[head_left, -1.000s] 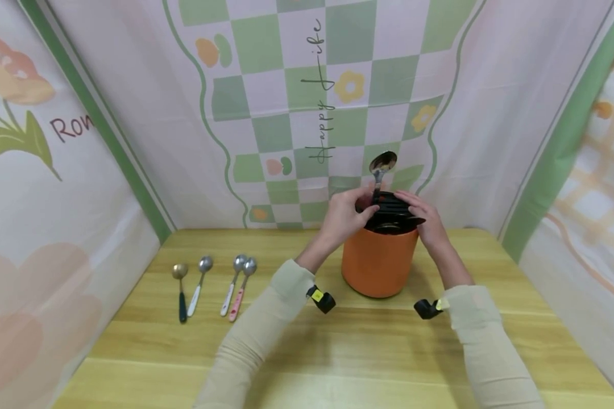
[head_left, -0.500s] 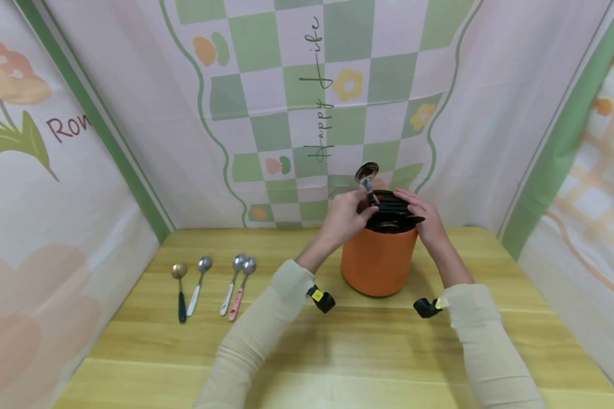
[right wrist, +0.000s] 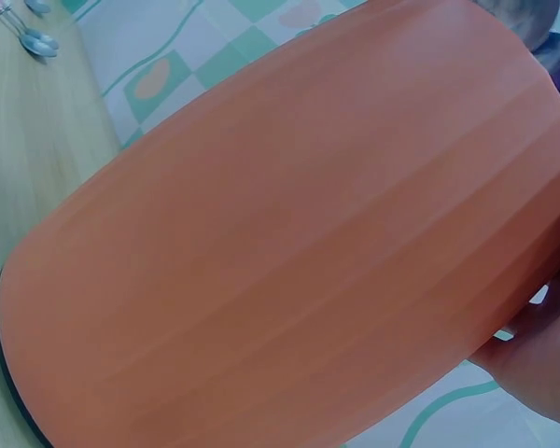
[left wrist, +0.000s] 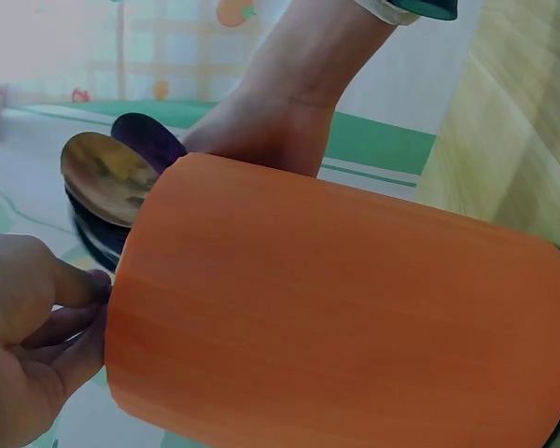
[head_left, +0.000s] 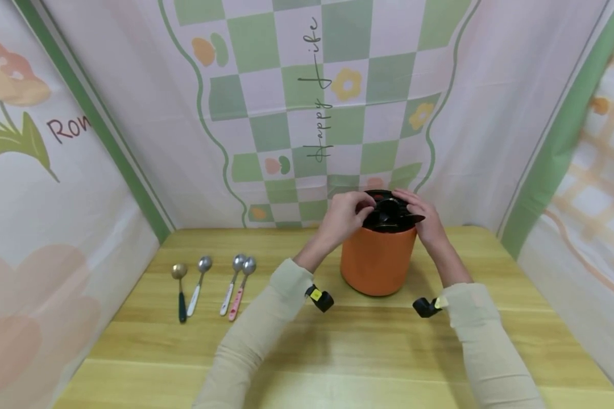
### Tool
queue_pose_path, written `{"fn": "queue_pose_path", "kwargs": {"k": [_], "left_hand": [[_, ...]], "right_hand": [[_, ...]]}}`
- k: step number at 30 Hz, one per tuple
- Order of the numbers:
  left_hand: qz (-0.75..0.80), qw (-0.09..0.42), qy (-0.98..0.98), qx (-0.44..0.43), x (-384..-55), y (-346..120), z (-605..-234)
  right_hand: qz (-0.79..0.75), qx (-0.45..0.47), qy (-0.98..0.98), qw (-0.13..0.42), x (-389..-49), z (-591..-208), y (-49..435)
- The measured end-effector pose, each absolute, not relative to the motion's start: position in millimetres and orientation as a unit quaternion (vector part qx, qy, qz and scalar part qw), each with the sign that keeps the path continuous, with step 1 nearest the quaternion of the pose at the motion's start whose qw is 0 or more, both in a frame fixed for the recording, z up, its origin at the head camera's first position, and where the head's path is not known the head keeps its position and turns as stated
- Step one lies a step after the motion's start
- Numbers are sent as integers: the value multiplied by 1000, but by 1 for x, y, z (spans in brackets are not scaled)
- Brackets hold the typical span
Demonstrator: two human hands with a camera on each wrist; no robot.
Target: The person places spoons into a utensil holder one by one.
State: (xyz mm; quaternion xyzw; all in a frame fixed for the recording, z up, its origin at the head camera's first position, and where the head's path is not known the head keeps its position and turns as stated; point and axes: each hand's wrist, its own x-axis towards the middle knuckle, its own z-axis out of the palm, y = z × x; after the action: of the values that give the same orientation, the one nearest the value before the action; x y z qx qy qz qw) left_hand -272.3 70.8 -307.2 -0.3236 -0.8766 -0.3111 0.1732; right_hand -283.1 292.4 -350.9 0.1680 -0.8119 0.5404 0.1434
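Note:
An orange utensil holder (head_left: pixel 378 261) with a black inner insert stands upright on the table. Spoon heads rise at its mouth; a gold spoon (left wrist: pixel 107 177) shows beside a darker one (left wrist: pixel 149 138) in the left wrist view. Another dark, shiny spoon (head_left: pixel 389 209) leans low in the opening. My left hand (head_left: pixel 345 213) is at the near-left rim, fingers curled and fingertips together, with no handle visible between them. My right hand (head_left: pixel 428 218) grips the holder's right side near the top, its fingers along the rim and its thumb hidden in the head view.
Several spoons lie on the table's left: one gold with a dark green handle (head_left: pixel 181 295), one with a white handle (head_left: pixel 196 289), and a crossing pair, one with a pink handle (head_left: pixel 237 301). A patterned curtain (head_left: pixel 266 125) hangs close behind the holder.
The spoon that stood above the rim in my left fingers tipped left, then sank into the holder, its head now low in the opening. My right hand has stayed on the holder.

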Motion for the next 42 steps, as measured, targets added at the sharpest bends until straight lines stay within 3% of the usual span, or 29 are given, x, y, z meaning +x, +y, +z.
{"fn": "queue_pose_path", "kwargs": {"k": [14, 35, 42], "left_hand": [[-398, 174, -842, -320, -259, 31, -316], [-414, 131, -872, -227, -227, -50, -358], [-413, 143, -875, -209, -223, -76, -374]], "right_hand": [[533, 189, -808, 168, -281, -352, 290], [549, 179, -803, 150, -282, -353, 290], [545, 177, -804, 159, -283, -354, 290]]}}
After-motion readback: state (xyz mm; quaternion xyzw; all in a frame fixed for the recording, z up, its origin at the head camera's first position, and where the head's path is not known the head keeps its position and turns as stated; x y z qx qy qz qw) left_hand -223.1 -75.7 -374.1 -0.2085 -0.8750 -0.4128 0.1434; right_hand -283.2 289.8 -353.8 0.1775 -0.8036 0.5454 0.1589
